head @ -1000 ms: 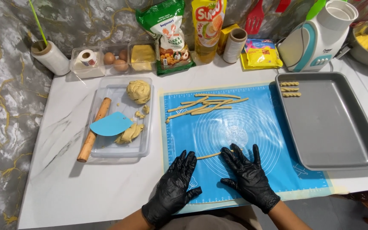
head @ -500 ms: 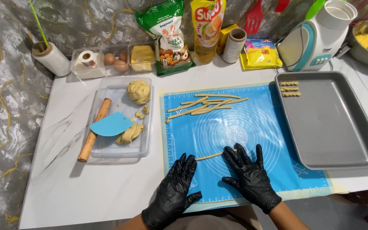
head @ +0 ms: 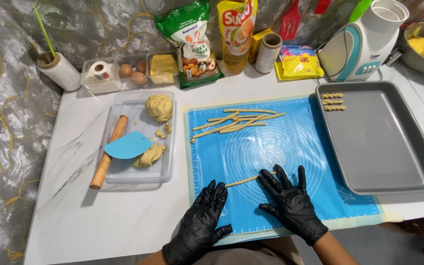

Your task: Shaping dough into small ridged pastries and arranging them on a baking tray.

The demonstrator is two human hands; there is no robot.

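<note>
Both my hands wear black gloves and lie flat, fingers spread, on a blue silicone mat (head: 290,142). Under the fingertips of my left hand (head: 203,221) and my right hand (head: 288,201) lies a thin rolled dough strip (head: 244,180); only its middle shows between the hands. Farther back on the mat sits a loose pile of several long dough strips (head: 236,122). Three short twisted dough pieces (head: 333,101) line the far left corner of a grey baking tray (head: 393,147) to the right.
To the left, a clear plastic tray (head: 128,174) holds a dough ball (head: 159,107), dough scraps (head: 149,156), a blue scraper (head: 127,145) and a wooden rolling pin (head: 108,152). Eggs, packets, a bottle, rolls and a white-and-teal appliance (head: 364,41) stand along the back wall.
Both hands have shifted slightly over the dough strip, which stays pinned under the fingertips. Nothing else has moved.
</note>
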